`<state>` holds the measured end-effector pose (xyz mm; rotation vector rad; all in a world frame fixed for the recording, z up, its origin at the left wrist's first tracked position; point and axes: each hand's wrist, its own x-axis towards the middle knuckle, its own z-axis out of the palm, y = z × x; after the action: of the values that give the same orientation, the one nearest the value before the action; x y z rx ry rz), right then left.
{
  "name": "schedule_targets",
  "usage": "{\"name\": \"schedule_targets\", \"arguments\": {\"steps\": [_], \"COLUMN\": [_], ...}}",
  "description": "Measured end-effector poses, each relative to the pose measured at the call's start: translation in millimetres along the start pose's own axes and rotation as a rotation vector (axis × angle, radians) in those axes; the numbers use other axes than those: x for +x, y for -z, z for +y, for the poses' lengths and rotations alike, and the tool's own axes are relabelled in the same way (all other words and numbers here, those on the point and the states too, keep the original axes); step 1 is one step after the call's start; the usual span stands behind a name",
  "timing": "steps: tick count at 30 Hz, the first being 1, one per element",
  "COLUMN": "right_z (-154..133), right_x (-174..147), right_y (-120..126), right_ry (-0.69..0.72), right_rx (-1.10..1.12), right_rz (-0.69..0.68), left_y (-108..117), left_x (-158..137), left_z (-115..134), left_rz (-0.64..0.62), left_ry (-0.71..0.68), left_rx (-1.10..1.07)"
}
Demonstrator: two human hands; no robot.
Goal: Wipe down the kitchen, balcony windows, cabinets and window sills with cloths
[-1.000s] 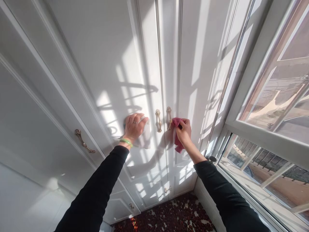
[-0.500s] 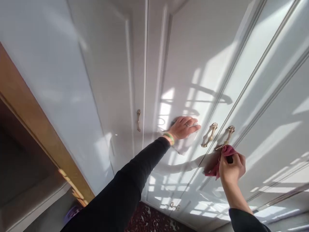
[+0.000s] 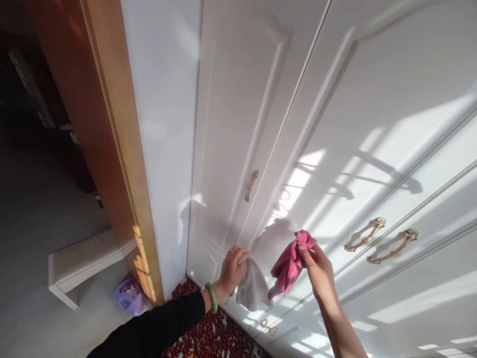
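Note:
My left hand (image 3: 233, 271), with a ring and a green bangle, grips a grey cloth (image 3: 252, 288) that hangs down from the fingers. To its right, my right hand (image 3: 317, 266) pinches a pink cloth (image 3: 289, 263) by its bunched top, the rest drooping to the left. Both hands are in front of the white cabinet doors (image 3: 231, 124). A gold handle (image 3: 252, 185) sits above my left hand on the left door. Two more gold handles, one (image 3: 365, 234) nearer and one (image 3: 394, 247) farther right, are to the right of my right hand.
Dark red items (image 3: 212, 328) cover the floor at the cabinet's foot. A purple jug (image 3: 129, 297) stands on the floor by the wooden door frame (image 3: 122, 124). Left of that is a low white bench (image 3: 85, 258). Small handles (image 3: 269, 327) show on the lower cabinet front.
My view has swung left. My left hand has come off the door panel, grey cloth hanging from it. My right hand has left the gold handle, with the pink cloth still in its fingers.

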<state>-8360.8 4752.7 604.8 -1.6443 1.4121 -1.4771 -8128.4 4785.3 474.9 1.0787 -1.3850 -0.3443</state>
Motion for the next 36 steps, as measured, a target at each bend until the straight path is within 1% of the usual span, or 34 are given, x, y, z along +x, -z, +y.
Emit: {"name": "schedule_targets", "arguments": {"steps": [2, 4, 5, 7, 9, 10, 12, 14, 15, 17, 19, 21, 23, 24, 25, 27, 28, 30, 32, 34, 35, 36], "right_z": [-32, -59, -70, -82, -82, -79, -67, -55, -51, -48, -50, -52, -50, -46, -40, -26, -20, -9, -5, -6, -7, -8], "right_x": [25, 52, 65, 85, 96, 97, 92, 82, 78, 70, 64, 54, 33, 17, -4, -57, -88, -147, -194, -224, -232, -238], "right_y": [-46, -92, -113, -148, -172, -180, -192, -199, -201, -203, -203, -203, -208, -213, -220, -237, -246, -262, -273, -276, -277, -276], "right_ry": [0.178, 0.286, 0.316, 0.344, 0.355, 0.355, 0.342, 0.306, 0.278, 0.207, 0.136, 0.085, 0.014, -0.053, -0.144, -0.351, -0.427, -0.480, -0.478, -0.503, -0.513, -0.510], "right_rx": [-0.085, -0.147, -0.172, -0.238, -0.316, -0.348, -0.378, -0.375, -0.372, -0.375, -0.387, -0.382, -0.301, -0.213, -0.101, 0.141, 0.232, 0.332, 0.358, 0.358, 0.356, 0.349], "right_rz": [-0.018, -0.023, -0.010, 0.082, 0.169, 0.189, 0.177, 0.160, 0.156, 0.133, 0.120, 0.157, 0.196, 0.178, 0.120, -0.079, -0.179, -0.303, -0.336, -0.337, -0.329, -0.321], "left_y": [37, 70, 87, 120, 153, 169, 196, 214, 220, 223, 221, 217, 215, 215, 216, 219, 222, 226, 230, 233, 235, 237], "left_x": [-28, -48, -57, -73, -92, -103, -122, -137, -141, -142, -136, -124, -112, -106, -101, -94, -92, -91, -96, -107, -114, -121], "left_z": [-16, -29, -36, -51, -70, -81, -107, -132, -143, -156, -158, -152, -140, -133, -125, -107, -96, -74, -56, -45, -43, -43], "left_rz": [0.032, 0.077, 0.101, 0.155, 0.213, 0.253, 0.321, 0.378, 0.389, 0.370, 0.318, 0.290, 0.302, 0.293, 0.286, 0.288, 0.286, 0.235, 0.146, 0.104, 0.124, 0.172], "left_ry": [0.185, 0.315, 0.361, 0.430, 0.488, 0.519, 0.586, 0.656, 0.687, 0.744, 0.789, 0.837, 0.911, 0.943, 0.964, 0.975, 0.961, 0.892, 0.821, 0.799, 0.810, 0.835], "left_rx": [-0.032, -0.044, -0.047, -0.045, -0.036, -0.027, -0.012, -0.018, -0.032, -0.075, -0.121, -0.162, -0.212, -0.249, -0.292, -0.383, -0.429, -0.521, -0.597, -0.646, -0.658, -0.663]}}
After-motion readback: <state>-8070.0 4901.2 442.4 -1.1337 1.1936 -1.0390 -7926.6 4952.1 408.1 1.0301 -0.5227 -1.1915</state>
